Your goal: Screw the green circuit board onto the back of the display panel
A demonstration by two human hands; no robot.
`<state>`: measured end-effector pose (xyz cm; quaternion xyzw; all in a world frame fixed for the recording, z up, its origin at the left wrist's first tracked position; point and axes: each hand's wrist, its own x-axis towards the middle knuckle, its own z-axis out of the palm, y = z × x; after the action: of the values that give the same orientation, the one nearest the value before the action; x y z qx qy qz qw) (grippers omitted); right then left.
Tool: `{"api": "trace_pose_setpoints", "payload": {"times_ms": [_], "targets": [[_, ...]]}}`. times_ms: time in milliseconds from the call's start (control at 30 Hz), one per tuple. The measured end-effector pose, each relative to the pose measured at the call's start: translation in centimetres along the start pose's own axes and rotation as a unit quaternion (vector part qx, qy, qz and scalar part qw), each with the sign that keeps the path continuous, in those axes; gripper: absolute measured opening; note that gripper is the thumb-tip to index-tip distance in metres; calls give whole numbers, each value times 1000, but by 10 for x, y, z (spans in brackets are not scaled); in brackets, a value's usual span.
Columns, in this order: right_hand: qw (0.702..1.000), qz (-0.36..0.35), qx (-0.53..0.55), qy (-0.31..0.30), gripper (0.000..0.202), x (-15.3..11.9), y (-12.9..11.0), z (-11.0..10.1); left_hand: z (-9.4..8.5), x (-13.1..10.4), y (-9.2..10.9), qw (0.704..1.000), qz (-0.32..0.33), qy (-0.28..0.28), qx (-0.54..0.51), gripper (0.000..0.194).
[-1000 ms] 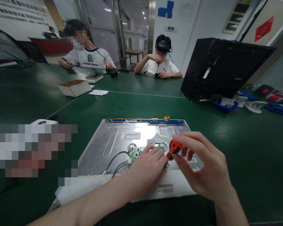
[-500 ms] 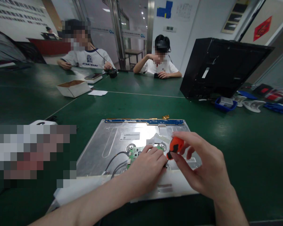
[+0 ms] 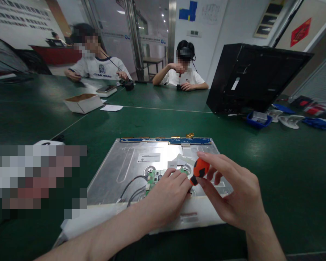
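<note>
My right hand (image 3: 233, 192) pinches the short orange-and-black handle of a screwdriver (image 3: 200, 169) between thumb and index finger, the other fingers curled behind. The handle tilts, its lower end towards my left hand (image 3: 168, 192). That hand lies closed over a green circuit board (image 3: 151, 178), knuckles up; its fingertips and whatever they grip are hidden. The screwdriver's tip is also out of sight. The board sits on the metal back of a flat display panel (image 3: 103, 185), with dark cables (image 3: 132, 183) running from its left side. A blue circuit strip (image 3: 149, 140) lines the panel's far edge.
A large black screen casing (image 3: 250, 79) stands at the back right, beside a small blue tray (image 3: 259, 120). On the left are a white open box (image 3: 83, 104) and paper (image 3: 111, 108). Two people sit across the green table (image 3: 157, 121).
The screwdriver handle has turned a little between my right fingers, its black patches now facing differently. My left hand stays in place. The whole view has shifted slightly.
</note>
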<state>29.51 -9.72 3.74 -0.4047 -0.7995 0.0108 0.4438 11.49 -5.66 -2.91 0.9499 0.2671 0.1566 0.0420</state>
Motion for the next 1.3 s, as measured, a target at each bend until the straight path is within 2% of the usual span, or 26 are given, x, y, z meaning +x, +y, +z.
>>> {"api": "trace_pose_setpoints", "payload": {"times_ms": [333, 467, 667, 933, 1133, 1300], "targets": [[1000, -3, 12, 0, 44, 2, 0, 1, -1, 0, 0, 1000, 2, -28, 13, 11], [1000, -2, 10, 0, 39, 2, 0, 2, 0, -1, -1, 1000, 2, -10, 1, 10], [1000, -11, 1, -22, 47, 2, -2, 0, -1, -1, 0, 1000, -4, -8, 0, 9], [1000, -12, -1, -6, 46, 1, -2, 2, -1, 0, -1, 999, 8, -31, 15, 8], [1000, -19, -6, -3, 47, 1, -2, 2, 1, -1, -2, 1000, 10, -9, 24, 7], [1000, -9, 7, -12, 48, 1, -2, 2, -1, 0, -1, 999, 14, -24, 36, 8]]}}
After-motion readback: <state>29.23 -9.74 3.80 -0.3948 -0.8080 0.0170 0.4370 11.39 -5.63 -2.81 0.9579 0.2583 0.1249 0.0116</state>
